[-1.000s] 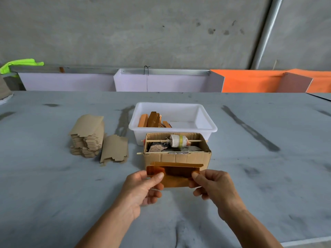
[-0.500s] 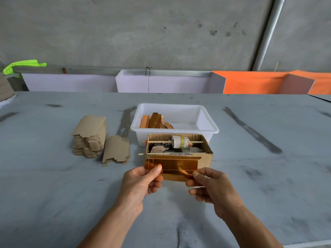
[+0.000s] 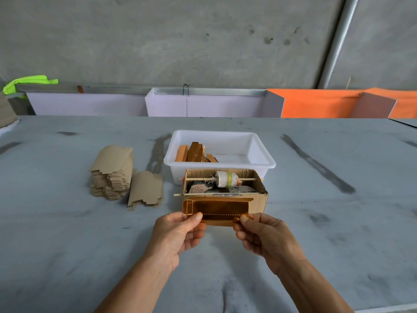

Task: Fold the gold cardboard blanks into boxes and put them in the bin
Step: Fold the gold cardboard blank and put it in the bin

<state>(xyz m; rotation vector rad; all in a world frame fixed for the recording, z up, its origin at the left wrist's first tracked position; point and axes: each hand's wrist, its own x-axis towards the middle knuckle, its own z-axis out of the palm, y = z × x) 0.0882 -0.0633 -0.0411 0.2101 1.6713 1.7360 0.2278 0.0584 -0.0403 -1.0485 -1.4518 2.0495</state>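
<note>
Gold cardboard blank (image 3: 217,211), shiny side toward the camera, is held up above the grey table (image 3: 67,245) just in front of the brown carton (image 3: 259,202), with a dotted crease line running along its lower part and another down its left end. It looks only partly folded: a narrow flap stands up along the top and the bottom edge bends toward the person. The left hand (image 3: 178,233) pinches the blank's lower left corner, thumb on the front face and the other fingers curled behind; the right hand (image 3: 264,236) pinches the lower right corner in the same way, thumb on top and fingers tucked under. Both are closed tight on the card, holding nothing else. Risk from here, as I judge it, is a fold that wanders off the dotted crease if the thumbs press unevenly, which would leave a skewed box, and the thin foil-faced card could kink or slip where only the corners are held. Beyond the carton, which carries a wrapped spool on a stick over some scraps, sits the white bin (image 3: 268,163) with a few finished gold boxes (image 3: 194,152) leaning at its left side. To the left lie a stack of blanks (image 3: 111,175), plain side up, and one loose blank (image 3: 146,190) beside it.
</note>
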